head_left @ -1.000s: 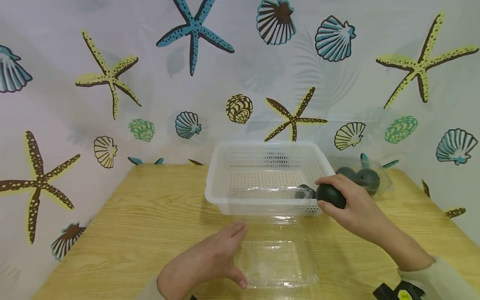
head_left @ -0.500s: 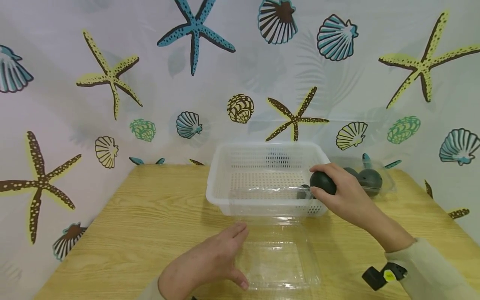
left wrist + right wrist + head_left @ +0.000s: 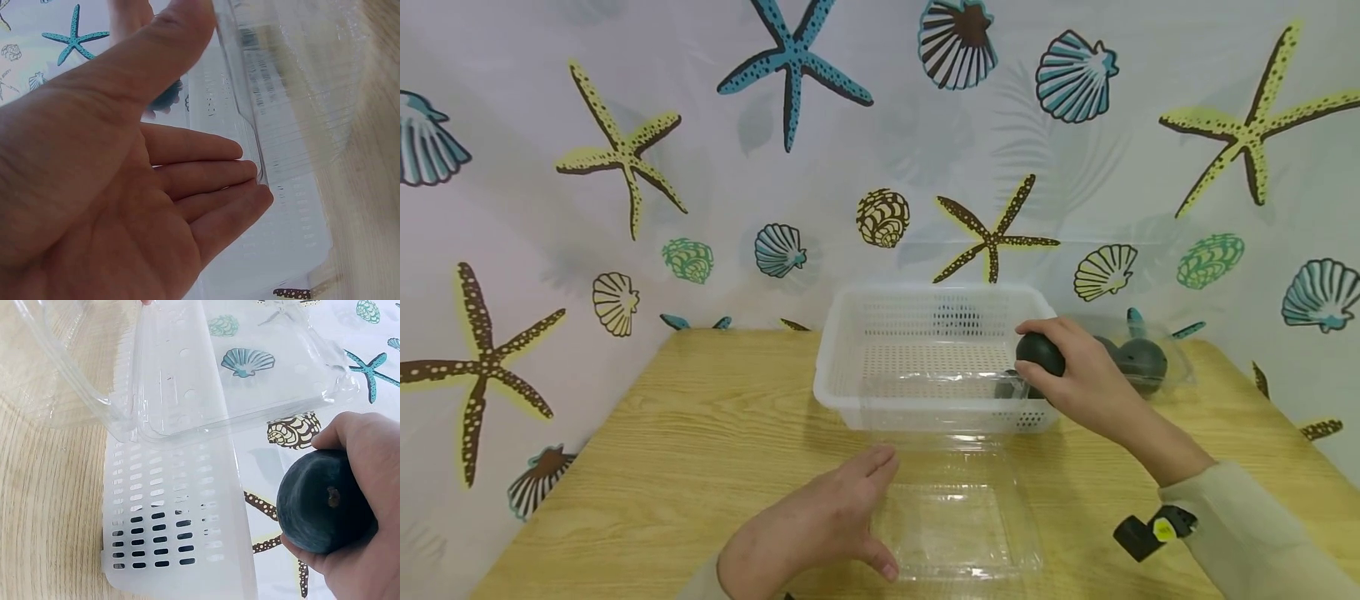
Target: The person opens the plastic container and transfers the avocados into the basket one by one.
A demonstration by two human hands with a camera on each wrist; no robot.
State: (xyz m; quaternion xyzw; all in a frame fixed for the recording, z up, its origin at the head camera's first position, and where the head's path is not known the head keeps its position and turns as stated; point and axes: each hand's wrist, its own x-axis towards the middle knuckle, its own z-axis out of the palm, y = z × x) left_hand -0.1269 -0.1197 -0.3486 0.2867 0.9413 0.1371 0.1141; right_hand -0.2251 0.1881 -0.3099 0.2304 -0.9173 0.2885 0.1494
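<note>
We mark right hand, fingers grasping dark-green roundish fruit, at right end of white perforated plastic basket, beyond clear hinged plastic box, which left hand, fingers straight, is nearer.

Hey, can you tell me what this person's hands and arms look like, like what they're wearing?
The left hand and right hand are ungloved. The right sleeve is pale beige; the little visible of the left sleeve looks similar. A blocky black device with a yellow marking sits at the right cuff.
</note>
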